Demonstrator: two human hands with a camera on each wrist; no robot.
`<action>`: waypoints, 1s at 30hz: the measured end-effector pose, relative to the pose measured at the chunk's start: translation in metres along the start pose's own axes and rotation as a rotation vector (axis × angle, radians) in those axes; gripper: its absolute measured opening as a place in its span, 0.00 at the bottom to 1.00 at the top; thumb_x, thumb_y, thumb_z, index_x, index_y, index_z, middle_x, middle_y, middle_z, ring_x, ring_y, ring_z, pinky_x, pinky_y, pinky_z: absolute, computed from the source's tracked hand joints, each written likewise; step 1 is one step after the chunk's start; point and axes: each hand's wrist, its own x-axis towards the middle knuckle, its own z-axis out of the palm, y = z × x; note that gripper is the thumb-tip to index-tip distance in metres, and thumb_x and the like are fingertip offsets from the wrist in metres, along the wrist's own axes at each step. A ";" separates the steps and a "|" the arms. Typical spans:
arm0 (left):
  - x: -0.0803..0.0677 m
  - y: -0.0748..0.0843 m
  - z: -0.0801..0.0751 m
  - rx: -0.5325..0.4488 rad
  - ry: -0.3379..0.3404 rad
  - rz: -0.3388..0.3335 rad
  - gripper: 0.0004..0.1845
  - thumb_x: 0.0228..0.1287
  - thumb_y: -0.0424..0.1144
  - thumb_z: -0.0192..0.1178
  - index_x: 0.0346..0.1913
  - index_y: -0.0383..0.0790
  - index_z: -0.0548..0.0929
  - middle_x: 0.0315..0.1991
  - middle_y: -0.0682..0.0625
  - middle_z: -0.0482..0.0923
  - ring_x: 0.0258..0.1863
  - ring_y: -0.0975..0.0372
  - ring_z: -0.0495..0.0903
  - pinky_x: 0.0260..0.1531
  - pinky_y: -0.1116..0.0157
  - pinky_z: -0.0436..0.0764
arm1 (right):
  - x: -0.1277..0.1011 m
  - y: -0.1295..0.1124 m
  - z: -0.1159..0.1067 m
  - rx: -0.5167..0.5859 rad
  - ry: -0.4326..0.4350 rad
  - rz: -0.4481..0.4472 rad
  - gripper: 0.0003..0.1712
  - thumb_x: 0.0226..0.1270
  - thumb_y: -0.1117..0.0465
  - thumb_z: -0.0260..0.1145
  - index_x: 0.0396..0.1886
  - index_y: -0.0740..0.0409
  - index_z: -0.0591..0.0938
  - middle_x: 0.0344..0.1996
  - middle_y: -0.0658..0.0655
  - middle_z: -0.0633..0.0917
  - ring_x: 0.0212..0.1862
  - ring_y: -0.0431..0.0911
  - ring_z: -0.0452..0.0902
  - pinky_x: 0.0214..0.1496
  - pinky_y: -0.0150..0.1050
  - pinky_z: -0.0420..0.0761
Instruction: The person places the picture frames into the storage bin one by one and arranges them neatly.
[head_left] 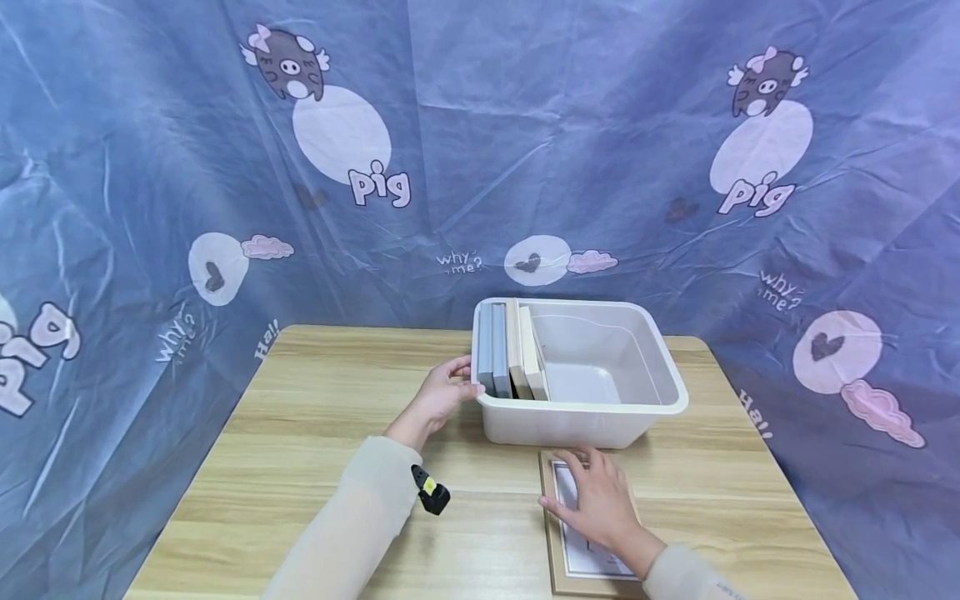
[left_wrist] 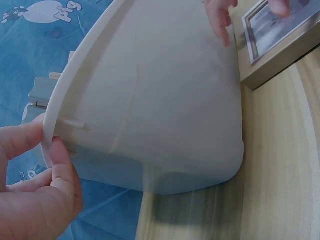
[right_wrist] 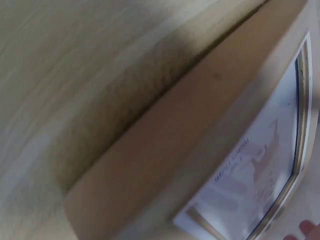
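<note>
A white plastic bin [head_left: 600, 405] stands on the wooden table [head_left: 300, 417], right of centre. Several flat frames [head_left: 512, 350] stand on edge against its left wall. My left hand [head_left: 468, 377] grips the bin's left rim; in the left wrist view the thumb and fingers [left_wrist: 57, 150] pinch that rim of the bin [left_wrist: 160, 100]. A wood-edged picture frame [head_left: 557, 546] lies flat in front of the bin. My right hand [head_left: 581, 482] rests on it with spread fingers. The frame [right_wrist: 165, 160] fills the right wrist view, and the frame [left_wrist: 280, 45] also shows in the left wrist view.
The right part of the bin holds nothing. Blue printed cloth [head_left: 150, 208] hangs closely around the table's back and sides. Bare tabletop stretches to the left of the bin and between my arms.
</note>
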 end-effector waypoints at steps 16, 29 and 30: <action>0.000 0.000 0.001 -0.016 0.006 -0.008 0.32 0.42 0.19 0.58 0.56 0.31 0.66 0.45 0.38 0.65 0.36 0.56 0.73 0.39 0.67 0.76 | -0.001 0.000 0.011 -0.130 -0.140 0.444 0.59 0.25 0.18 0.50 0.60 0.47 0.63 0.56 0.79 0.50 0.56 0.73 0.42 0.47 0.69 0.49; 0.000 -0.003 0.001 -0.010 0.006 0.005 0.32 0.41 0.19 0.59 0.56 0.29 0.66 0.45 0.38 0.64 0.34 0.58 0.73 0.39 0.67 0.76 | 0.005 -0.007 0.016 -0.125 -0.245 0.616 0.66 0.20 0.15 0.46 0.64 0.46 0.55 0.55 0.84 0.41 0.53 0.79 0.34 0.43 0.74 0.46; 0.000 -0.003 0.001 -0.011 0.006 0.005 0.32 0.41 0.19 0.59 0.56 0.30 0.66 0.45 0.38 0.64 0.34 0.58 0.73 0.39 0.67 0.76 | 0.005 -0.007 0.016 -0.126 -0.249 0.623 0.66 0.19 0.15 0.46 0.64 0.46 0.55 0.54 0.85 0.41 0.53 0.80 0.33 0.42 0.74 0.47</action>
